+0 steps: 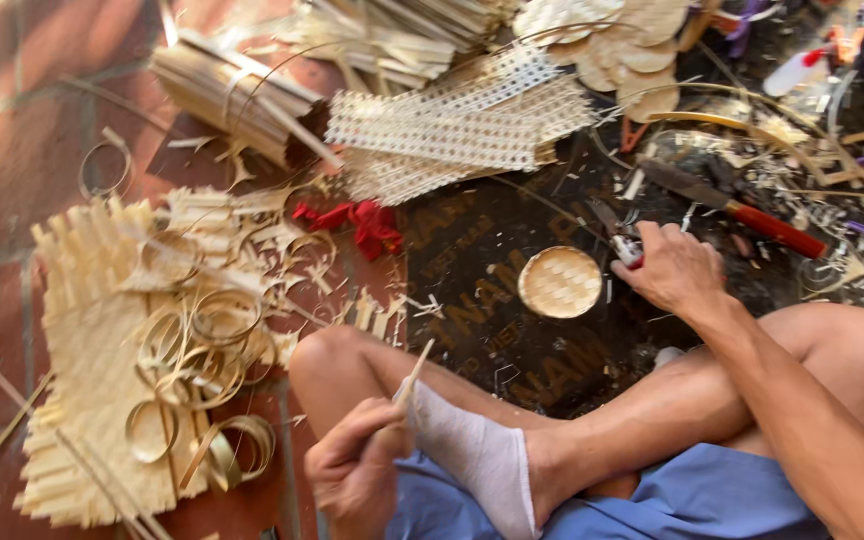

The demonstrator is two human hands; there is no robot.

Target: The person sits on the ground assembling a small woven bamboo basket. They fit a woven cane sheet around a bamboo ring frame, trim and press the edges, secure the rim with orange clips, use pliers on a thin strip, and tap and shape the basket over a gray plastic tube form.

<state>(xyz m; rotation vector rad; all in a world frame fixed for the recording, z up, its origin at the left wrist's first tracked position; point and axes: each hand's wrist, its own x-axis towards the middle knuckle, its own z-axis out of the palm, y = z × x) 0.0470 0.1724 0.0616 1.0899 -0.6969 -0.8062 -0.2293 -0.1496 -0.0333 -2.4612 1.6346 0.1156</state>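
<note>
Crossed bare legs and a white sock (pixel 477 455) fill the bottom of the frame, over blue shorts (pixel 692 505). Left hand (pixel 352 475), bottom centre, clenched around a thin bamboo strip (pixel 414 372) that points up past the knee. Right hand (pixel 674 268), right of centre, reaching out, fingers closed on small red-handled pliers (pixel 620 238). Just left of that hand, apart from it: a small round woven disc (pixel 560 282) lying on a dark printed mat (pixel 492 300). Red-handled knife (pixel 732 205) lies above the right hand. Lower left: flat woven bamboo mat (pixel 87 400) with curled shavings (pixel 202 350) on red floor tiles (pixel 12 130). Upper centre: perforated woven sheets (pixel 452 125); red cloth scrap (pixel 360 222) below them.
</note>
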